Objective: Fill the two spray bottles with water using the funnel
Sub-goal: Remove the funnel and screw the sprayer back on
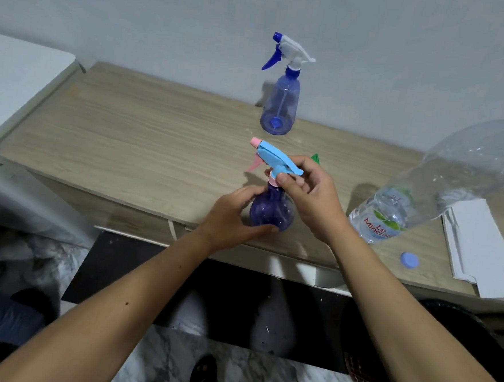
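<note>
Two hands work one round purple spray bottle [271, 210] near the table's [123, 140] front edge: my left hand [231, 219] wraps its body, my right hand [310, 195] pinches the pink collar under the blue trigger head [277, 158]. Behind stands the second spray bottle [280, 103]; a green funnel [316, 157] peeks past my fingers.

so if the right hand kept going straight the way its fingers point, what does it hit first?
The right hand points left, its fingers already pinching the collar under the light blue spray head of the round purple bottle. So that bottle's neck is first; past it, bare table, as far as depth shows.
</note>
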